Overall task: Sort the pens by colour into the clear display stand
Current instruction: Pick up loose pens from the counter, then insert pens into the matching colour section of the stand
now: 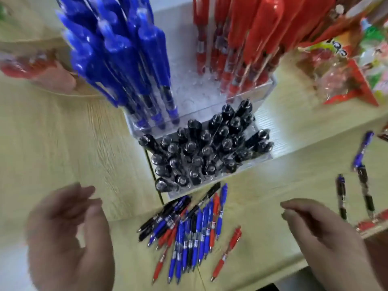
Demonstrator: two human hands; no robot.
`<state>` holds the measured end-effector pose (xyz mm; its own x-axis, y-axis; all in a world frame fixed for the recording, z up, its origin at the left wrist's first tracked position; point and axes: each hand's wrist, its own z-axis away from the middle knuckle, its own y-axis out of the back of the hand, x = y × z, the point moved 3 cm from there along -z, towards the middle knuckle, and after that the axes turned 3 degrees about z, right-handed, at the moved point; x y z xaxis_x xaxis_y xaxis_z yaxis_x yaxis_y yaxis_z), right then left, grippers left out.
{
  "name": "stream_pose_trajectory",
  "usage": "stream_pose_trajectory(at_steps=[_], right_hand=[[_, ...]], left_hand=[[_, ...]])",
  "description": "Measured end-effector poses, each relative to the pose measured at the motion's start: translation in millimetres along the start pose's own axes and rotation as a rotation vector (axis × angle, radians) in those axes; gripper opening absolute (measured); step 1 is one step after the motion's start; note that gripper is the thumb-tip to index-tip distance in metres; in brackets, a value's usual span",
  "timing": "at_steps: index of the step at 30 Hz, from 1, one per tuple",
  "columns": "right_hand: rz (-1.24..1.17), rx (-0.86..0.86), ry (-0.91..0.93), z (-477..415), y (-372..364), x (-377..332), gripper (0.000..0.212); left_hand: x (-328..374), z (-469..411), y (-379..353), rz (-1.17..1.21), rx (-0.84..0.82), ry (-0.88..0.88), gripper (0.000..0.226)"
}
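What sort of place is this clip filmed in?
Probably a small shop or stationery stall: a clear display stand packed with pens grouped by colour, loose pens on the wooden counter, and bright snack packets at the right.

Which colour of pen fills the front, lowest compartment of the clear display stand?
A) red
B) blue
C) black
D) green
C: the front compartment of the clear display stand is packed with black pens, while the blue pens stand behind on the left and the red pens behind on the right.
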<state>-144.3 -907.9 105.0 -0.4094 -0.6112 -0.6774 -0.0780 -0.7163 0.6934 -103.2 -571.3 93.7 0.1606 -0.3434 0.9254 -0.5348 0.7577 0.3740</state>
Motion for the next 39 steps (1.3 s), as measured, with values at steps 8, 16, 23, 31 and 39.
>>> stream_pose_trajectory(at_steps=[8,16,23,31,39], right_hand=[[0.178,-0.307,-0.14,12.4,-136.6,49.1,0.001],[0.218,-0.333,-0.098,9.7,-200.4,10.8,0.025],[0.24,-0.36,-0.165,-7.2,-226.6,-3.8,0.044],[-0.05,-0.4,-0.369,-11.8,-219.3,0.9,0.035],[-0.393,-0.336,-0.218,-1.4,-110.4,3.8,0.017]], left_hand=[[-51.2,81.5,-13.0,-0.425,-0.289,-0.244,0.023],[-111.7,85.6,-36.2,-0.654,-0.52,-0.073,0.041],[-126.0,63.0,-56.2,-0.79,-0.499,-0.055,0.023],[-121.1,44.6,-58.6,-0.543,-0.575,0.086,0.012],[-51.0,52.5,-38.8,-0.461,-0.783,0.101,0.015]])
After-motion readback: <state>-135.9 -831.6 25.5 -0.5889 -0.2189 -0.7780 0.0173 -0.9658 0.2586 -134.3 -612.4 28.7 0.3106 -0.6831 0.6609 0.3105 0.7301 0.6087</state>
